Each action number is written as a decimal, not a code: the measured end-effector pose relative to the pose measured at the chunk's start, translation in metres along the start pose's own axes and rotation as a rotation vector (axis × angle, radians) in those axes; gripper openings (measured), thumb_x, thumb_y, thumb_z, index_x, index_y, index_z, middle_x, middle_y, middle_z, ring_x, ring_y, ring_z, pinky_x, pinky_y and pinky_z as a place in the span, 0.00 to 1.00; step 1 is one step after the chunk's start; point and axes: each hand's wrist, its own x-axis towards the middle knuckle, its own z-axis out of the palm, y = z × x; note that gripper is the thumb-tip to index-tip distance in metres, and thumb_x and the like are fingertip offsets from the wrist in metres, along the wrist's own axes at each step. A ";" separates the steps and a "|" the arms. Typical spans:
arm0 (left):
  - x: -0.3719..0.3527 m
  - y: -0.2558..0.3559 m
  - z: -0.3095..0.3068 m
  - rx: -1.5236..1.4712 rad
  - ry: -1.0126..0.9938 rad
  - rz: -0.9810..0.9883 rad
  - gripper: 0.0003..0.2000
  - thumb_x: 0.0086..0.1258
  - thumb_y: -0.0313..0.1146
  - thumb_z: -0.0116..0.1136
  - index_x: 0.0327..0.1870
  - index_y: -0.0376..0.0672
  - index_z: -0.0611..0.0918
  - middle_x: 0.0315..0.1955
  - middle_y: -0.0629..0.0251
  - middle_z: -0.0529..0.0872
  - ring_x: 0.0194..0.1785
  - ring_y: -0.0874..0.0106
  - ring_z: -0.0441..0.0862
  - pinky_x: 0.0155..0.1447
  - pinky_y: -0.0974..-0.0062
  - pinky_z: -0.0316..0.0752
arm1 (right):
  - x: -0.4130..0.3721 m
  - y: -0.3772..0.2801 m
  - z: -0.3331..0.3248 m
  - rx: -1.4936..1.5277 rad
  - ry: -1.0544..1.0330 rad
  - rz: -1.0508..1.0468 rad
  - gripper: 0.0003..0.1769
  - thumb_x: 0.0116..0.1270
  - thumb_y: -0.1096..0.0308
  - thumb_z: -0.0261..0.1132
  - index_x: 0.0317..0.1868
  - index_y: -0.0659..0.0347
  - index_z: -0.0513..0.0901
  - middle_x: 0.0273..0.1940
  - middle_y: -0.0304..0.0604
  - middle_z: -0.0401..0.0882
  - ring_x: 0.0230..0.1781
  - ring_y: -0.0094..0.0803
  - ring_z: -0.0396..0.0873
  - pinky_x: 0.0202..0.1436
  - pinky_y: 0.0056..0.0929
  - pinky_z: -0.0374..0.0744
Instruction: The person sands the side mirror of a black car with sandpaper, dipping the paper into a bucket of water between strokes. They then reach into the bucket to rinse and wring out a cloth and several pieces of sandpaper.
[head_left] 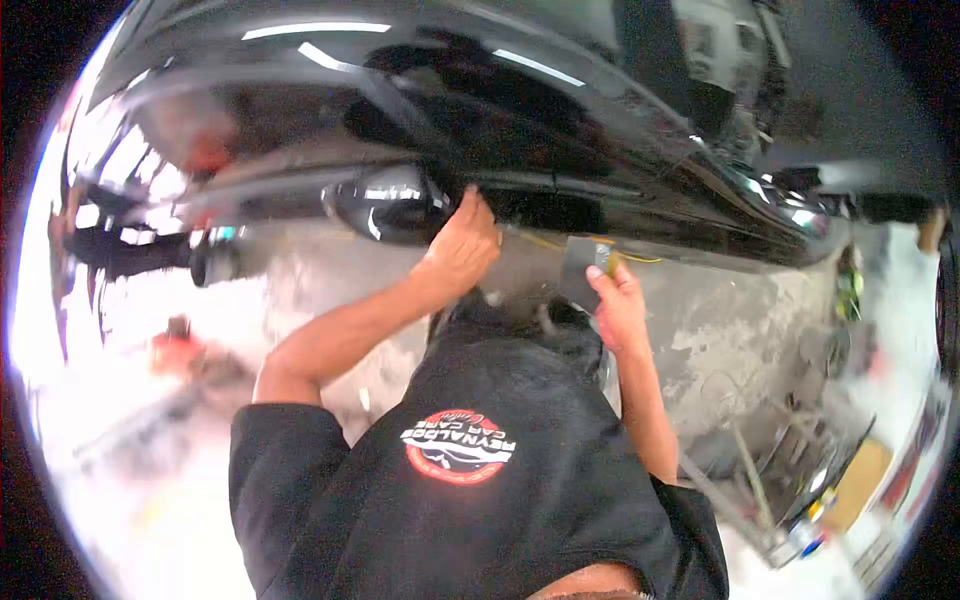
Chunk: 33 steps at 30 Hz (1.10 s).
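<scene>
A glossy black car (pixel 400 110) fills the upper part of the view. Its side mirror (pixel 382 205) sticks out toward me. My left hand (pixel 466 243) is at the inner end of this mirror, fingers bent and drawn together with the tips against the car by the window line. What those fingertips pinch, if anything, is hidden. Lower and to the right, my right hand (pixel 622 303) grips a dark grey, flat rectangular piece (pixel 582 262) between thumb and fingers, apart from the car. Something yellowish shows behind that thumb.
A yellow cord (pixel 640 259) runs near the lower side of the car. Metal stands and other gear (pixel 760 480) are on the right, with a brown board (pixel 862 484) beside them. An orange-red object (pixel 178 350) is on the concrete floor (pixel 720 340) at left.
</scene>
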 end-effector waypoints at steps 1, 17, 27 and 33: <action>0.007 0.005 0.003 0.099 0.033 -0.026 0.21 0.67 0.39 0.55 0.48 0.28 0.88 0.51 0.42 0.88 0.65 0.50 0.80 0.80 0.50 0.58 | 0.003 -0.013 -0.004 0.075 -0.012 0.025 0.12 0.77 0.70 0.65 0.57 0.63 0.84 0.49 0.35 0.86 0.49 0.23 0.80 0.59 0.29 0.77; -0.042 0.041 -0.007 -0.618 0.328 -0.323 0.12 0.68 0.33 0.66 0.48 0.37 0.86 0.52 0.52 0.88 0.62 0.54 0.82 0.74 0.56 0.70 | 0.076 -0.018 0.078 -0.330 -0.293 -0.193 0.14 0.77 0.66 0.63 0.56 0.66 0.84 0.43 0.40 0.88 0.41 0.25 0.81 0.48 0.30 0.79; -0.076 -0.053 0.002 -0.495 0.880 -0.926 0.11 0.78 0.31 0.59 0.54 0.38 0.87 0.56 0.55 0.88 0.61 0.55 0.83 0.68 0.58 0.73 | 0.081 -0.026 0.157 -0.784 -0.387 -0.676 0.29 0.70 0.79 0.60 0.71 0.60 0.76 0.66 0.61 0.78 0.64 0.56 0.80 0.69 0.48 0.77; -0.050 -0.077 0.035 -0.511 0.967 -0.868 0.18 0.84 0.39 0.50 0.57 0.36 0.86 0.61 0.53 0.86 0.67 0.53 0.79 0.72 0.58 0.69 | 0.095 -0.055 0.176 -0.901 -0.390 -0.418 0.29 0.67 0.81 0.60 0.70 0.62 0.77 0.67 0.60 0.78 0.67 0.56 0.77 0.70 0.47 0.77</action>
